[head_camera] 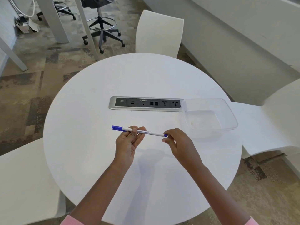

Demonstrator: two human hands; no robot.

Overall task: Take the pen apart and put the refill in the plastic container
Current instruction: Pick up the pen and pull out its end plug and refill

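Observation:
A white pen (151, 132) with a blue cap at its left end and a blue plug at its right end is held level above the round white table (90, 120). My left hand (129, 142) grips the barrel just right of the cap, thumb and fingers curled round it. My right hand (177, 142) pinches the blue right end between thumb and fingertips. A clear, empty plastic container (227, 111) stands on the table to the right, just beyond my right hand.
A silver socket strip (146, 103) is set into the table's middle, its right end touching the container. White chairs stand at the far side (159, 32), right (276, 120) and near left (27, 184). An office stool (102, 28) stands on the carpet behind.

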